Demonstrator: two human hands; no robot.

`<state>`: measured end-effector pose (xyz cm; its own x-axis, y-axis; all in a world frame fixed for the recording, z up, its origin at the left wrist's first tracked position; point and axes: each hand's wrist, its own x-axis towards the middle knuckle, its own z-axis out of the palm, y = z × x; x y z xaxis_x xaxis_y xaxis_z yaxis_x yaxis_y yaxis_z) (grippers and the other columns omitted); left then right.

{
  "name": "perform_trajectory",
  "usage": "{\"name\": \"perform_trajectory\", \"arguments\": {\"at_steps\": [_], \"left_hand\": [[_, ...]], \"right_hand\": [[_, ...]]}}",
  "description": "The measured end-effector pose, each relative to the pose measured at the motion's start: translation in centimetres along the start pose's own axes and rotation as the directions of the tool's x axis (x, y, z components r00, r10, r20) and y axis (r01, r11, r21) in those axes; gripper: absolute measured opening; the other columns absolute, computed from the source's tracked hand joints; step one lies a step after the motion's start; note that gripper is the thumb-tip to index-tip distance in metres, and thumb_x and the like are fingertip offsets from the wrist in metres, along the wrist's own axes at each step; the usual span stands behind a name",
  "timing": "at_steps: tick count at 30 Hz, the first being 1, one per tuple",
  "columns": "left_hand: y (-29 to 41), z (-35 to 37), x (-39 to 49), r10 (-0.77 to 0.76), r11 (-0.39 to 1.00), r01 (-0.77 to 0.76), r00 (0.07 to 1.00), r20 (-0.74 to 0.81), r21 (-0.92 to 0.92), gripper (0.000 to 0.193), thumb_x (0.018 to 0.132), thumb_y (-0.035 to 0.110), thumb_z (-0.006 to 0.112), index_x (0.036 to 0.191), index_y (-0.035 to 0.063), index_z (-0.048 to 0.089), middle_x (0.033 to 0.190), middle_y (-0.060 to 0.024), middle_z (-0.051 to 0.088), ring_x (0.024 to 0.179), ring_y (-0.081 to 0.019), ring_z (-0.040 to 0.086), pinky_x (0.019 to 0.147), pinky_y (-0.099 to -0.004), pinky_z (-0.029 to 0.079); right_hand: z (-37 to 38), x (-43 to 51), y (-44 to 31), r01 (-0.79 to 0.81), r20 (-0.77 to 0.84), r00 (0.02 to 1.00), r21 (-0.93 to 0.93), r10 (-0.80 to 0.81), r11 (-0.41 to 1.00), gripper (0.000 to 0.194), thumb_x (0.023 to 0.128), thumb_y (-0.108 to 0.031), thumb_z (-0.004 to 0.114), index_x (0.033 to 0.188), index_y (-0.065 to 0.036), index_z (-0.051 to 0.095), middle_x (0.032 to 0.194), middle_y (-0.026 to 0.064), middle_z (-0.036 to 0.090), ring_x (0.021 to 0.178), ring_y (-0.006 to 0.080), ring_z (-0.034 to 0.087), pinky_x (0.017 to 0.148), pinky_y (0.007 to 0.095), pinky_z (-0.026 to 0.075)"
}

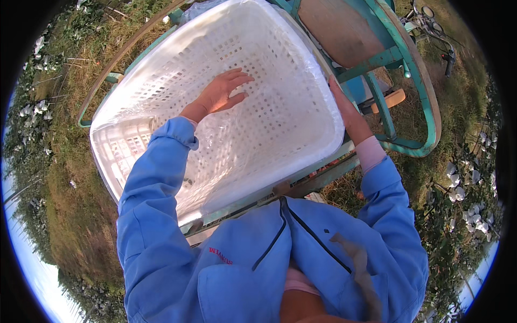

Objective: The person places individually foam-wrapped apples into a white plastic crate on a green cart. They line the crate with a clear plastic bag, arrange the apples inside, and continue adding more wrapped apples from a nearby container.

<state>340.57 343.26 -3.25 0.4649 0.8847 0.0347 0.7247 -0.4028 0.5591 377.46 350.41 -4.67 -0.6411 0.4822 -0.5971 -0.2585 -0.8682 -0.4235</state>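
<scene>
A large white perforated plastic basket (278, 97) lies before me, lined with thin clear plastic film (214, 133) that folds over its rim. My left hand (222, 92) is inside the basket's opening, palm down with fingers apart and nothing in it. Whether it touches the film, I cannot tell. At the right rim, my right hand (350, 111) rests along the basket's outer side. Its fingers are partly hidden, so its grip is unclear. No loose goods show inside the basket.
The basket sits on a green metal cart frame (323, 177) with worn paint. Curved green rails (430, 101) stand out at the right, and a curved rail (97, 89) at the left. Handlebars (444, 44) show at upper right. Plants with white bags (456, 189) flank the grass.
</scene>
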Motion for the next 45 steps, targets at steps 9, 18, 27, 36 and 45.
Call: {"name": "perform_trajectory", "arguments": {"at_steps": [9,18,27,36,45], "left_hand": [[11.5,-19.1,-15.0,-0.374,0.900,0.376,0.926,-0.052,0.221,0.055,0.087,0.039,0.073,0.129,0.0051,0.061,0.124,-0.0173,0.064,0.119,-0.0349,0.058,0.100,-0.0420,0.046],[23.4,-0.1,-35.7,-0.868,0.439,0.102,-0.209,-0.451,-0.893,0.106,0.081,0.062,0.070,0.155,0.0077,0.017,0.158,-0.0164,0.026,0.146,-0.0325,0.027,0.112,-0.0549,0.029],[21.6,6.1,-33.9,-0.845,0.132,0.620,-0.338,-0.415,-0.773,0.024,0.078,0.004,0.077,0.098,-0.0082,0.068,0.089,-0.0034,0.072,0.082,-0.0101,0.063,0.074,-0.0249,0.050],[17.4,7.3,-35.0,-0.804,0.300,0.700,-0.180,-0.567,-0.648,0.030,0.079,0.019,0.076,0.096,-0.0051,0.069,0.084,-0.0170,0.072,0.080,-0.0322,0.070,0.073,-0.0354,0.053],[23.1,1.1,-37.1,-0.860,0.502,0.772,0.399,-0.318,-0.389,0.023,0.077,0.024,0.078,0.093,0.0090,0.069,0.094,-0.0121,0.066,0.089,-0.0333,0.064,0.075,-0.0431,0.052]], "right_hand": [[-2.9,-8.4,4.9,-0.069,0.052,0.996,-0.021,0.070,0.997,0.069,0.091,-0.036,0.068,0.147,-0.007,0.040,0.146,0.0096,0.049,0.134,0.0249,0.046,0.112,0.0445,0.038],[-5.4,-7.1,5.2,0.019,-0.229,0.965,-0.420,-0.126,0.907,0.062,0.095,-0.019,0.065,0.149,-0.007,0.037,0.148,0.0064,0.047,0.133,0.0245,0.047,0.111,0.0389,0.039],[-7.5,-4.9,7.2,0.031,-0.350,0.875,-0.648,-0.334,0.761,0.060,0.099,-0.021,0.056,0.151,-0.006,0.031,0.151,0.0113,0.040,0.134,0.0257,0.044,0.110,0.0396,0.039],[-10.8,-5.4,3.8,0.025,0.090,0.968,-0.963,-0.235,-0.268,0.055,0.090,-0.022,0.066,0.139,-0.002,0.050,0.138,0.0169,0.055,0.126,0.0328,0.052,0.106,0.0413,0.042],[28.5,-12.7,-0.7,0.256,0.412,0.885,-0.819,-0.217,-0.514,0.027,0.086,-0.013,0.069,0.109,0.001,0.064,0.082,0.0111,0.068,0.080,0.0217,0.069,0.071,0.0324,0.052]]}}
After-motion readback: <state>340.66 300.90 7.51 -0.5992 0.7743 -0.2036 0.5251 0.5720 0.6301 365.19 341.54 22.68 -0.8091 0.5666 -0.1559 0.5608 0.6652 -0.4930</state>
